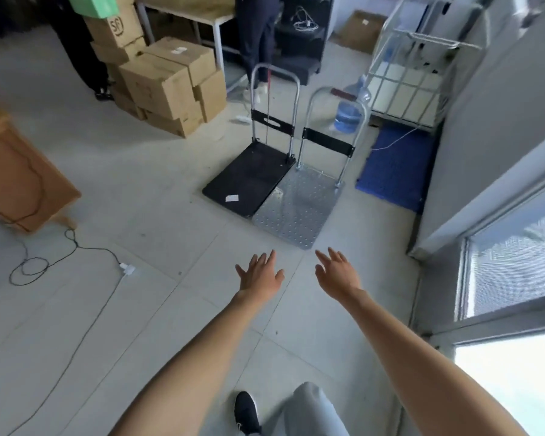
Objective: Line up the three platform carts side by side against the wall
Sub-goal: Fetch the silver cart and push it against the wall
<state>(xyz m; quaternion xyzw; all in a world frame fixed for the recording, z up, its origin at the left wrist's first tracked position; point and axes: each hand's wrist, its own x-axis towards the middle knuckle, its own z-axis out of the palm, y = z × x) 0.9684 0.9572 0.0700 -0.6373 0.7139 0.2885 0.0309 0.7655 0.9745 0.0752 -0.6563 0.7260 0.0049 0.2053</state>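
Two platform carts stand side by side on the floor ahead, decks touching. The black cart is on the left with a white slip of paper on its deck. The perforated silver cart is on the right. Both have upright metal handles at their far ends. A tall white wire-cage cart stands behind them by the right wall. My left hand and my right hand reach forward with fingers spread, both empty, just short of the silver cart's near edge.
Stacked cardboard boxes sit at the back left. A blue mat and a water jug lie right of the carts. A black cable with a white plug trails over the floor at left. A person's legs stand behind.
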